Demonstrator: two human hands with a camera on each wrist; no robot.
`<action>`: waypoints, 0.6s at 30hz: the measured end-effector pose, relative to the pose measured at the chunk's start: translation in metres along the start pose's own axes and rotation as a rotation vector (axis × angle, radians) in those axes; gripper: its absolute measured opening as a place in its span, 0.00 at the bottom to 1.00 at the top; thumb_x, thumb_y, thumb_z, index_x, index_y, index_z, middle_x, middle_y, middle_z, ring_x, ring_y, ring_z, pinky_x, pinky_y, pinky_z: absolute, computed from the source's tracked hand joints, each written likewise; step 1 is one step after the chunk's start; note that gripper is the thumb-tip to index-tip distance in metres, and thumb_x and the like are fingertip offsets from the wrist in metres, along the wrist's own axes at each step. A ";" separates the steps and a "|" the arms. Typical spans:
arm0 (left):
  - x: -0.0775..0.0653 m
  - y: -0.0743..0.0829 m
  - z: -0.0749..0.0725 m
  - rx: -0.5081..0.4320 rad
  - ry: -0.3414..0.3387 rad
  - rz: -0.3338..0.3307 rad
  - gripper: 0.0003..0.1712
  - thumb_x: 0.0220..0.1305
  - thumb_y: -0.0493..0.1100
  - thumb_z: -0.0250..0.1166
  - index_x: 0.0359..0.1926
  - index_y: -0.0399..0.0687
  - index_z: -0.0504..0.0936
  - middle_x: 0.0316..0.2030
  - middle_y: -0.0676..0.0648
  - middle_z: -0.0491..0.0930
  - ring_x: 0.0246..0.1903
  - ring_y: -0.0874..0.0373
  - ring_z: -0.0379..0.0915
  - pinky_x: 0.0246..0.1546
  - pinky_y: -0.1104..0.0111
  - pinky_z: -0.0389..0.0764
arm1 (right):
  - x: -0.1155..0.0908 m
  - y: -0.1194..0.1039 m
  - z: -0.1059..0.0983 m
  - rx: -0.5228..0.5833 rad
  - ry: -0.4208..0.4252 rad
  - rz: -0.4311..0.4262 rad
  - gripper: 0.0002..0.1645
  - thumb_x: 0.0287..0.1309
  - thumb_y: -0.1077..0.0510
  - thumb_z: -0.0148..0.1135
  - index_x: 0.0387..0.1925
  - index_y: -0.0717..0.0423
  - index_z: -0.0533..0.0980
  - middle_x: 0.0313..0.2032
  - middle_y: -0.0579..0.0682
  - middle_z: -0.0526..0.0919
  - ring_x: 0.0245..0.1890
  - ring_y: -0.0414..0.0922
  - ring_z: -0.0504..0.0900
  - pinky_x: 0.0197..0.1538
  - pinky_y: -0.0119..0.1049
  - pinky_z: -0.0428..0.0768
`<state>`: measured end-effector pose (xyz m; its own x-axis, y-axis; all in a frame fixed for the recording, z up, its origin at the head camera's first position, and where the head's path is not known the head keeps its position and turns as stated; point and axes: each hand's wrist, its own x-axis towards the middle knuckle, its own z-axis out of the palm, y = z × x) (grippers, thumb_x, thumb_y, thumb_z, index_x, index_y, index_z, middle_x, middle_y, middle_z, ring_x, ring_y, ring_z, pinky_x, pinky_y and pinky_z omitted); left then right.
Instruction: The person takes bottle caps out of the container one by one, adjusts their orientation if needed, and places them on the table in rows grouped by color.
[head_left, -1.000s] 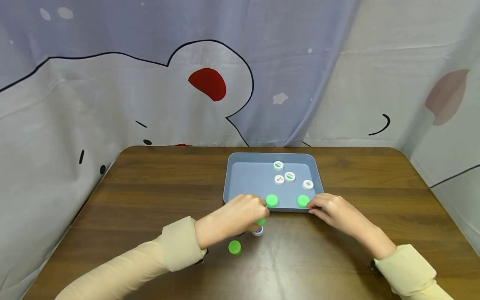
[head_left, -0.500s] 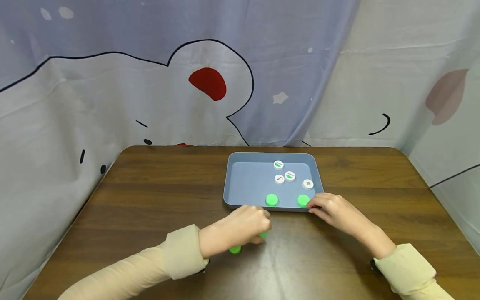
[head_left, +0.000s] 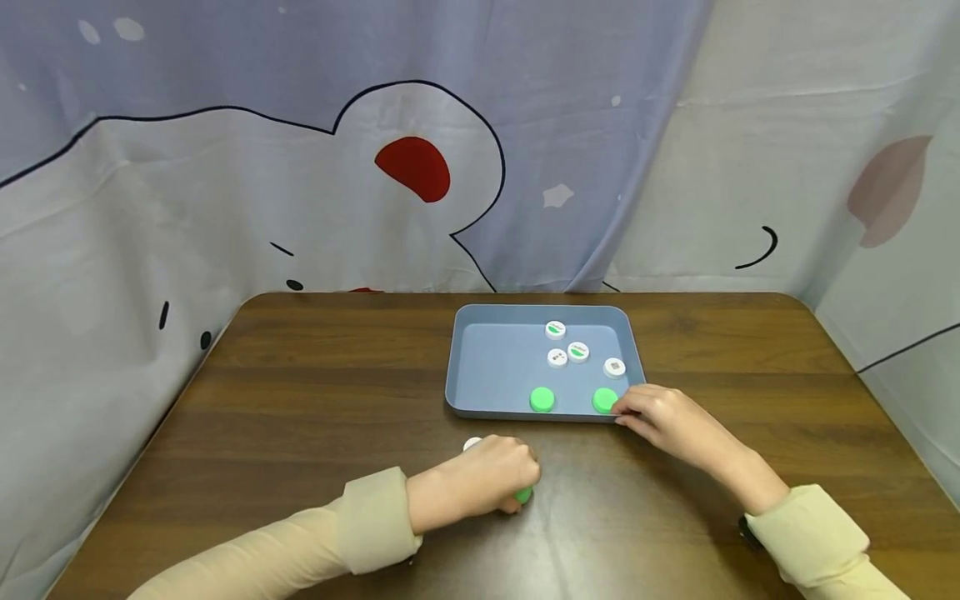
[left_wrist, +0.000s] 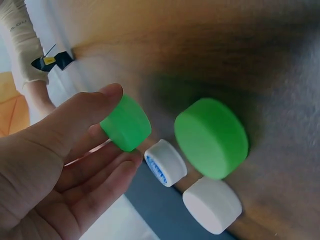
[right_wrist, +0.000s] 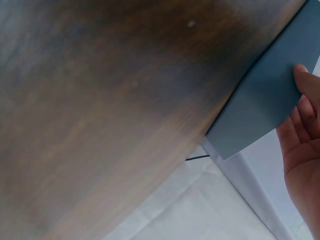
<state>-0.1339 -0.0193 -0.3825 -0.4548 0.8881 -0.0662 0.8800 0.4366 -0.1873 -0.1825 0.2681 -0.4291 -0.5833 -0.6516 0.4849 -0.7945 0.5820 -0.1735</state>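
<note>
My left hand (head_left: 486, 479) pinches a green bottle cap (left_wrist: 127, 124) between thumb and fingers, low over the table in front of the tray. Close beside the held cap, the left wrist view shows a second green cap (left_wrist: 212, 140), a white cap with blue print (left_wrist: 167, 164) and a plain white cap (left_wrist: 212, 205). In the head view this hand mostly hides those loose caps; a bit of a white cap (head_left: 472, 442) peeks out behind it. My right hand (head_left: 663, 419) grips the near right corner of the blue-grey tray (right_wrist: 265, 90), thumb outside its wall.
Inside the tray (head_left: 487, 358) lie several white caps (head_left: 577, 352) with printed tops, plus one green cap (head_left: 542, 399) near the front wall and another green cap (head_left: 604, 400) by my right fingers. A patterned curtain (head_left: 300, 183) hangs behind the wooden table (head_left: 322, 358).
My left hand, with the green cap in it, has moved down from the tray's front edge toward me, over the loose caps. The right hand stays on the tray corner.
</note>
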 end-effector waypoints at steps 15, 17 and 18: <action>-0.002 0.003 0.013 0.045 0.021 0.014 0.11 0.40 0.52 0.75 0.20 0.59 0.80 0.23 0.58 0.80 0.26 0.64 0.78 0.23 0.73 0.79 | 0.000 -0.001 0.000 0.001 0.008 -0.001 0.13 0.38 0.66 0.75 0.28 0.53 0.81 0.29 0.39 0.82 0.29 0.33 0.79 0.36 0.21 0.74; -0.001 0.003 0.013 0.042 0.018 0.016 0.11 0.41 0.52 0.75 0.20 0.59 0.80 0.23 0.58 0.80 0.26 0.64 0.78 0.23 0.73 0.78 | 0.000 -0.002 0.000 0.001 0.007 -0.001 0.12 0.38 0.66 0.75 0.28 0.53 0.81 0.29 0.39 0.82 0.29 0.33 0.79 0.36 0.21 0.74; -0.001 0.003 0.013 0.042 0.017 0.017 0.11 0.41 0.52 0.76 0.20 0.59 0.80 0.23 0.58 0.80 0.26 0.64 0.77 0.24 0.73 0.78 | 0.000 -0.002 0.000 0.001 0.006 -0.001 0.12 0.38 0.66 0.75 0.28 0.53 0.81 0.29 0.39 0.82 0.29 0.34 0.79 0.36 0.21 0.74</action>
<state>-0.1325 -0.0212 -0.3958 -0.4368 0.8980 -0.0530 0.8809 0.4150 -0.2276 -0.1814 0.2672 -0.4284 -0.5814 -0.6494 0.4901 -0.7953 0.5806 -0.1742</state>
